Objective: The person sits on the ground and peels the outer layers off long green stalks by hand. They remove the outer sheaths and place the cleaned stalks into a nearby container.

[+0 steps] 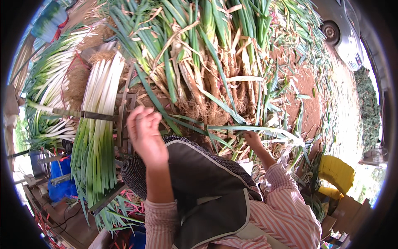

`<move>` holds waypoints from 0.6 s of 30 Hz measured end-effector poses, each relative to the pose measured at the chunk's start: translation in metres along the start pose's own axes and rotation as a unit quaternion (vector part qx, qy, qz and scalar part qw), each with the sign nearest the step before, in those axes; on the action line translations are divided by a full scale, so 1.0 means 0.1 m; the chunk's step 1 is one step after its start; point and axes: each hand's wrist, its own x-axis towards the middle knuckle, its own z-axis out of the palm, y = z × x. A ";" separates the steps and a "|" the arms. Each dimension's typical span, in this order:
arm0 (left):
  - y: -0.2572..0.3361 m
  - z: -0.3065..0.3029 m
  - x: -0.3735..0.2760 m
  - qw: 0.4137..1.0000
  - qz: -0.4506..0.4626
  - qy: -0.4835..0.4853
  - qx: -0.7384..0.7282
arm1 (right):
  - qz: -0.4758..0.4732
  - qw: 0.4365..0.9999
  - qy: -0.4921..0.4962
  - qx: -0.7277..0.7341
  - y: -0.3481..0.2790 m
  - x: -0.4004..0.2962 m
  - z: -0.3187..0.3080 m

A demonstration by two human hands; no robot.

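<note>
Raised over my apron (199,162), my left hand (145,133) holds nothing; its fingers are slightly bent and blurred. To its left, a bundle of cleaned long green onions (99,93) with white stems rests on a rack, a dark strap (101,116) across it. My right hand (252,138) is low by my right knee, at a long green leaf (245,128) that passes over its fingertips; whether it grips the leaf is unclear. Uncleaned long green onions (214,71) with brown outer skins and roots lie in a heap in front of me.
More cleaned onions (49,90) are piled at the far left, beside a blue plastic bag (63,177). Leaf scraps (279,137) litter the reddish soil (300,102) on the right. A yellow plastic object (337,172) stands at lower right, and a silver car (345,31) is at upper right.
</note>
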 end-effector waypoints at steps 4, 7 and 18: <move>-0.49 0.49 -0.15 0.993 -0.113 -0.041 -0.003 | -0.196 0.979 0.049 -0.023 -0.85 0.41 0.45; -0.59 0.62 -0.19 0.987 -0.134 -0.078 0.030 | -0.260 0.954 0.147 0.025 -1.55 0.95 0.73; -0.70 0.59 -0.12 0.968 -0.198 -0.030 0.151 | -0.061 0.957 0.099 -0.267 -2.08 1.86 0.18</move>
